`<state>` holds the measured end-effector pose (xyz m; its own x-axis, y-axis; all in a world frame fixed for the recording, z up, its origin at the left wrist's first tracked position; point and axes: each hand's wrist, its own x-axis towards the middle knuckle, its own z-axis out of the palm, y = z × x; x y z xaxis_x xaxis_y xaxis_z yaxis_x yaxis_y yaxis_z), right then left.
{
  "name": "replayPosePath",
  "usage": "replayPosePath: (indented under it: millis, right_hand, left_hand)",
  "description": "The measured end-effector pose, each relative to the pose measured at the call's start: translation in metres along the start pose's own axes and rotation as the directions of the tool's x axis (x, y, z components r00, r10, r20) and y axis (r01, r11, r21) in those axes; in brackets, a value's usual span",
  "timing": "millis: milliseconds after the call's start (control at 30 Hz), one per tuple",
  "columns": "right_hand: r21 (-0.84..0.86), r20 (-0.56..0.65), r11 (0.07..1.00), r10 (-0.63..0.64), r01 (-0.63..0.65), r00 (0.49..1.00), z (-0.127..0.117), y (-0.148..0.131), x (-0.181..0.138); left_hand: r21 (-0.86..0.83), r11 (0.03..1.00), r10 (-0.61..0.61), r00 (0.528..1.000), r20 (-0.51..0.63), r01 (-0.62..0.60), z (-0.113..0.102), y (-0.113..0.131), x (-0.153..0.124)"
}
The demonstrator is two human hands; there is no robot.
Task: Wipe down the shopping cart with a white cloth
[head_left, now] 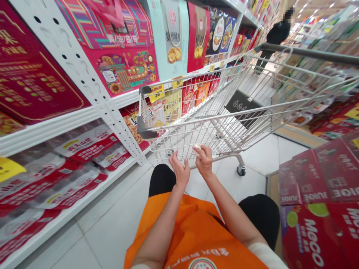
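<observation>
My left hand (180, 170) is raised in front of me with its fingers loosely apart, holding nothing. Right beside it, my right hand (203, 159) is closed around a small white object (197, 147) that shows at its fingertips; I cannot make out what it is. Both hands hover close together just in front of the near end of a wire shopping cart (207, 123), which holds no goods that I can see. I wear an orange apron (193, 235) over dark trousers.
White shelving (84, 112) on the left carries red gift boxes, gift bags and bagged snacks. Stacked red juice cartons (316, 209) stand at the right. A person in dark clothes (276, 33) stands far down the aisle. The floor is white tile.
</observation>
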<state>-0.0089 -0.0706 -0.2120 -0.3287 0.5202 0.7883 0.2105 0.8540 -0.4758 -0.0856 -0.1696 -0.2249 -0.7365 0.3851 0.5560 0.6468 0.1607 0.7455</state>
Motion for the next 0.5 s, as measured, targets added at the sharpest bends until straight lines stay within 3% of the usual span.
replayPosePath:
  millis: [100,267,500]
  right_hand:
    - [0.002,-0.006,1.000,0.017,-0.017,1.000,0.004,-0.006,0.004]
    - [0.010,0.141,1.000,0.023,-0.024,0.990,0.013,-0.005,-0.019]
    - [0.021,0.012,1.000,0.007,-0.008,1.000,0.015,-0.013,-0.001]
  left_hand:
    - [-0.002,1.000,-0.004,1.000,0.004,0.004,-0.001,-0.002,0.001]
    - [-0.012,1.000,0.003,1.000,-0.008,-0.003,-0.003,-0.007,0.001]
    - [-0.021,1.000,-0.003,1.000,0.007,0.003,-0.003,-0.009,0.002]
